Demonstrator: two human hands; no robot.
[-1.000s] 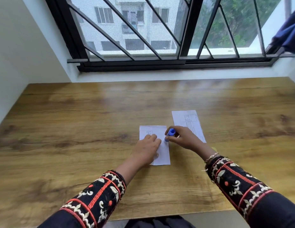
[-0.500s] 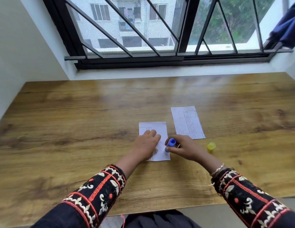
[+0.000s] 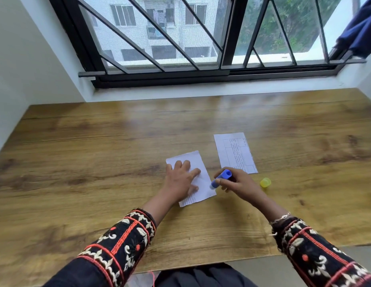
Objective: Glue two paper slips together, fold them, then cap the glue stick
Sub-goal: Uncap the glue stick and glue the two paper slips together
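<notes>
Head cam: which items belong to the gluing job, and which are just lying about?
Job:
near paper slip, pressed by left hand
far paper slip
glue stick, held in right hand
yellow cap

Lying about:
blue cloth by the window frame

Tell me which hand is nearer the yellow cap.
Right. The right hand, gripping the glue stick, is just beside the yellow cap, not touching it; the left hand presses the paper slip farther off, beyond the right hand.
</notes>
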